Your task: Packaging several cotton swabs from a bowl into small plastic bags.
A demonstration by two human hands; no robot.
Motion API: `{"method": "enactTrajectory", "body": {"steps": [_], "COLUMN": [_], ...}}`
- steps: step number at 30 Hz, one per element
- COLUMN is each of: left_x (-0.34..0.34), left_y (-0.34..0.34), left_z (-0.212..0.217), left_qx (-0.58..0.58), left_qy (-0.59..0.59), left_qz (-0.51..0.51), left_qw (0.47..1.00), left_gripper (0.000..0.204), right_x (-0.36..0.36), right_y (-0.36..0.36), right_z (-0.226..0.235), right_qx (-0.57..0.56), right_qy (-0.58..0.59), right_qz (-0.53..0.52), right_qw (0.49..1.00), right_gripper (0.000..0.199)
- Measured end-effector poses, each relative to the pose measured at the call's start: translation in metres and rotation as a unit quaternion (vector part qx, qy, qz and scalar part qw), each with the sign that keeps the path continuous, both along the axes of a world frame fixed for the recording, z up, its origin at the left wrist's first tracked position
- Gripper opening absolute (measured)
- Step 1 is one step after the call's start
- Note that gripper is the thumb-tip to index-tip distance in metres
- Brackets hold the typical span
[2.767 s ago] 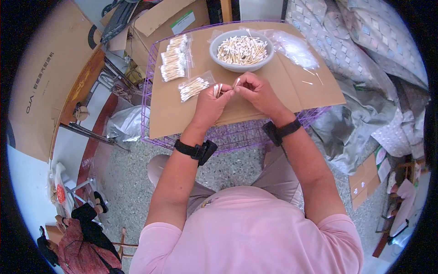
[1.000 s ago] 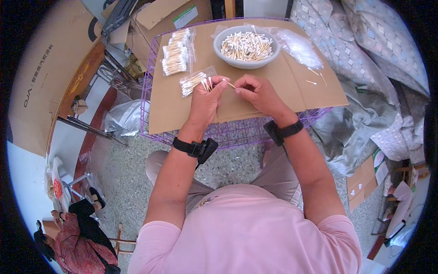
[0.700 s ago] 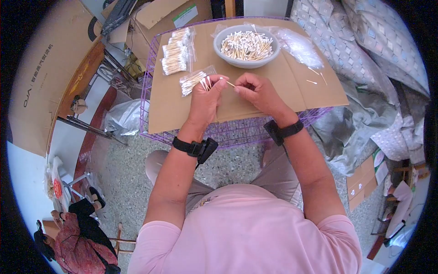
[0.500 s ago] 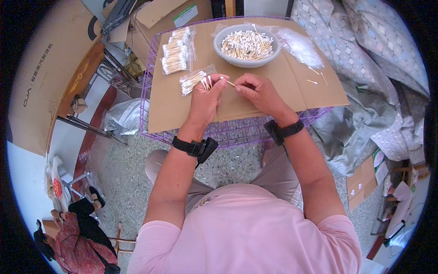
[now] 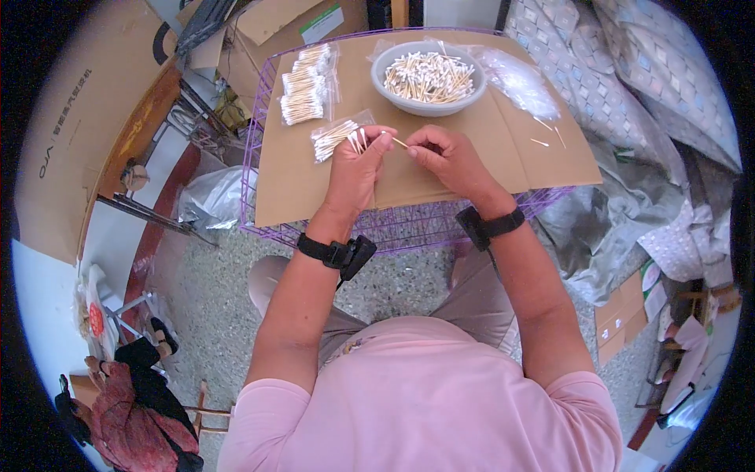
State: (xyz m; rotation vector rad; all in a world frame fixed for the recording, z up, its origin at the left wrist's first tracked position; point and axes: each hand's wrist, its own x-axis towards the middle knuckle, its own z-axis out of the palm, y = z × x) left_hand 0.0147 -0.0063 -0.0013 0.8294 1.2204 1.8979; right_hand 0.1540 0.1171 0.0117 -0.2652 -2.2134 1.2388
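Several cotton swabs (image 5: 359,141) stick up between the fingers of my left hand (image 5: 359,165), which is closed around them. My right hand (image 5: 444,156) pinches the wooden stick of one more cotton swab (image 5: 400,142). Its white tip meets the thumb and forefinger of the left hand. Just beyond my left hand lies a clear bag of cotton swabs (image 5: 330,140). A grey bowl (image 5: 385,96) heaped with loose cotton swabs (image 5: 429,77) stands at the far side. More filled bags (image 5: 305,102) lie in a row at the far left.
Brown cardboard (image 5: 291,185) covers a purple wire cage (image 5: 252,165) as a work surface. Empty clear bags (image 5: 519,86) and a few loose swabs (image 5: 539,142) lie at its right. Patterned sheeting (image 5: 629,86) hangs on the right. A person (image 5: 130,405) sits at lower left.
Both hands keep almost the same place and grip. The view has shifted very slightly.
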Motion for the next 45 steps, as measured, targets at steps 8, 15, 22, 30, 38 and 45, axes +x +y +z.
{"method": "enactTrajectory", "body": {"steps": [8,15,22,30,38,45], "left_x": [0.003,0.003,0.007,0.006,0.008,0.004], "left_y": [0.001,0.002,0.002,0.0,0.002,0.007], "left_z": [0.0,0.001,0.006,0.01,0.011,-0.001], "left_qx": [-0.01,-0.026,-0.066,-0.101,-0.103,-0.067], "left_qy": [0.028,0.081,0.187,0.185,0.267,0.278], "left_qz": [-0.008,-0.013,-0.023,-0.04,-0.07,-0.078], "left_qw": [1.0,0.996,0.98,0.977,0.956,0.955], "left_gripper": [0.011,0.014,0.019,0.02,0.02,0.015], "right_x": [0.001,0.0,0.0,0.001,0.003,0.001], "right_y": [-0.001,0.0,0.0,0.001,0.004,0.01], "right_z": [0.002,0.0,-0.001,0.003,0.004,-0.002], "right_qx": [-0.043,-0.05,-0.052,-0.031,-0.074,-0.087], "right_qy": [-0.023,-0.016,0.03,0.032,0.036,0.074], "right_qz": [-0.005,-0.004,0.011,0.026,0.048,0.091], "right_qw": [0.999,0.999,0.998,0.999,0.995,0.989], "right_gripper": [0.012,0.014,0.025,0.025,0.022,0.012]}}
